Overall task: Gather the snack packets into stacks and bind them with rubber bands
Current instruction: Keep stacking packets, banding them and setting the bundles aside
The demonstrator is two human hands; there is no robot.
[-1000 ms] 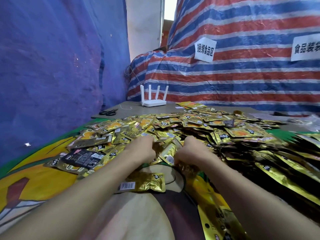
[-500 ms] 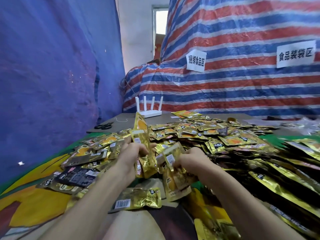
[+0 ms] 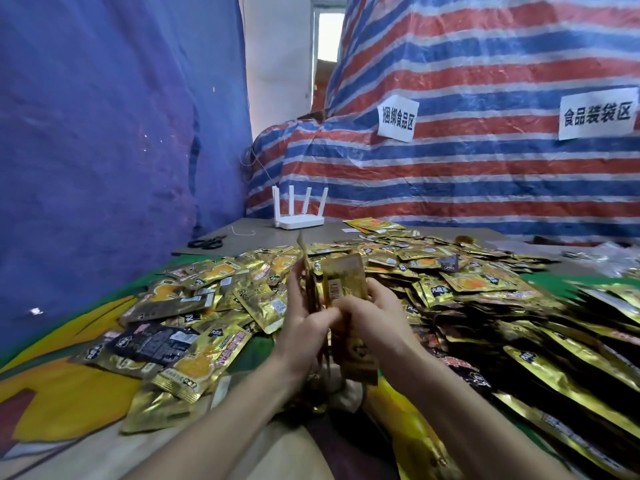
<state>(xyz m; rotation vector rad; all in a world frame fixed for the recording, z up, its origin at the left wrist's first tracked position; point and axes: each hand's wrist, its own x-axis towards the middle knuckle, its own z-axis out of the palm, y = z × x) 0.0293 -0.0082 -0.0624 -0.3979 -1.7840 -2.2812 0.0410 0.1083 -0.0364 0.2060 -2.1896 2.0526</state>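
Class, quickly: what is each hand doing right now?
Left hand: holding an upright bunch of gold snack packets.
Right hand: holding the same bunch.

The held packets [image 3: 343, 282] are smeared by motion, print unreadable, their middles covered by the left hand [image 3: 301, 327] and right hand [image 3: 372, 317]. At 3 o'clock the packet pile [image 3: 588, 306] blurs and runs off the edge. A thin pale loop [image 3: 244, 232] at 11 o'clock is too small to identify.

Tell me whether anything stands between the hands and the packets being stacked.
Nothing visible does. The left hand and right hand both grip the held packets upright between them, above the loose pile on the table.
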